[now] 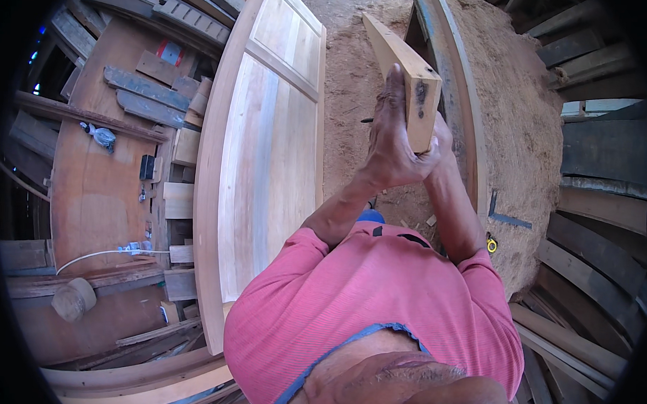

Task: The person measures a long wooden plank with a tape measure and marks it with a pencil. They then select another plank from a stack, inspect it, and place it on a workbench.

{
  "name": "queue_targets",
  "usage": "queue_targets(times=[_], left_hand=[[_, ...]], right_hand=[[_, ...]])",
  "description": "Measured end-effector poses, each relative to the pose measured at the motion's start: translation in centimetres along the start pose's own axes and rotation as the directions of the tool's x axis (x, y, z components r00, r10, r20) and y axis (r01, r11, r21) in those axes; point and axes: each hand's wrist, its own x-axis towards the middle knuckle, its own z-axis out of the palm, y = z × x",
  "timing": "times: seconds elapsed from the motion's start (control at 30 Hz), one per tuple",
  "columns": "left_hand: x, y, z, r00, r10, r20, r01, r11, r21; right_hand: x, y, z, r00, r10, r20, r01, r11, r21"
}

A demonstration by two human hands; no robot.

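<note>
A long wooden board (421,113) points away from me, its near end raised in front of my chest. A dark knot-like mark shows on that end. My left hand (393,144) is pressed along its left side and under its end, thumb upward. From the right, my right hand (439,143) wraps round the same end, its fingers partly hidden by the wood. A thin dark tip (367,120) sticks out beside my left hand; what it belongs to is hidden.
A panelled wooden door (268,143) lies to my left, beside a brown sheet (89,187) with offcuts. On the right are a long beam (464,86), a carpenter's square (509,220) and a yellow tape measure (491,243) on sawdust-covered ground. Planks (599,254) are stacked at far right.
</note>
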Motion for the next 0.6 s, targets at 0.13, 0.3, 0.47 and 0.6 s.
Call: queue_targets(times=[0.13, 0.3, 0.47, 0.6], left_hand=[[-0.2, 0.1, 0.2, 0.999, 0.025, 0.024, -0.026, 0.999, 0.042], [-1.1, 0.0, 0.2, 0.984, 0.029, 0.175, -0.024, 0.999, -0.028], [-4.5, -4.9, -1.3, 0.907, -0.030, 0.420, 0.291, 0.765, -0.574], [-6.7, -16.0, 2.6, 0.661, -0.552, 0.508, 0.742, 0.383, -0.550]], right_hand=[[-0.3, -0.1, -0.1, 1.000, 0.012, -0.015, -0.013, 1.000, -0.005], [-1.6, -0.9, -0.1, 0.996, 0.039, -0.085, -0.044, 0.997, -0.059], [-8.2, -2.9, -1.0, 0.882, 0.356, -0.309, -0.317, 0.933, 0.171], [-12.9, -3.8, -5.0, 0.817, 0.267, -0.510, -0.296, 0.955, 0.025]])
